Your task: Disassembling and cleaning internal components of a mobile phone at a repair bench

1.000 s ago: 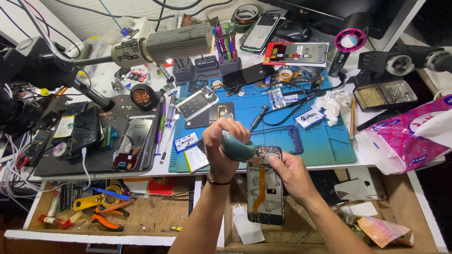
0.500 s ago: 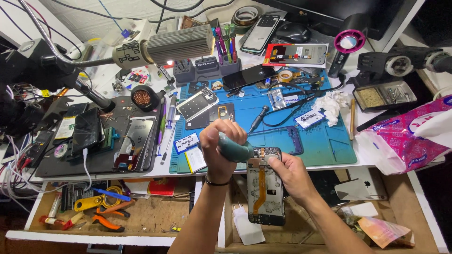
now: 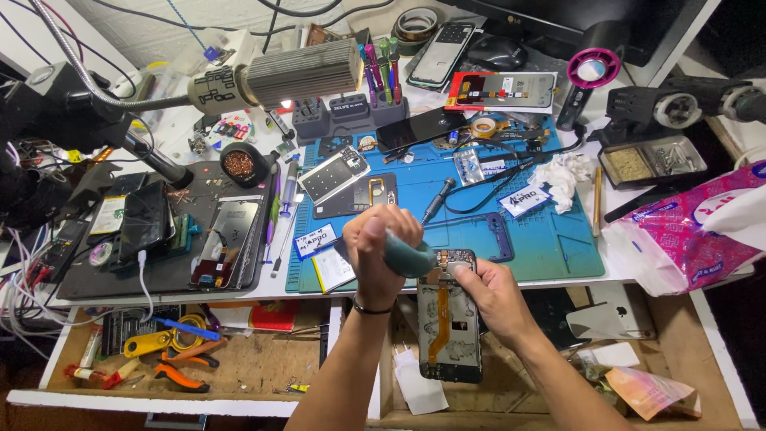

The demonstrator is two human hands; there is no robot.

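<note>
Bright, even overhead light fills a sharp view. The white-topped bench (image 3: 630, 275) shows mild glare, the frame's corners fall dark, and wide-angle distortion bends the edges. Soft shadows only.

**Hidden and cut off**

We can't see the phone's (image 3: 451, 319) top edge, covered by the left hand (image 3: 379, 254) and teal tool (image 3: 408, 257). Tissue pack (image 3: 686, 231) and monitor (image 3: 558, 20) are cropped by the frame. Tray (image 3: 650, 160) contents too small.
</note>
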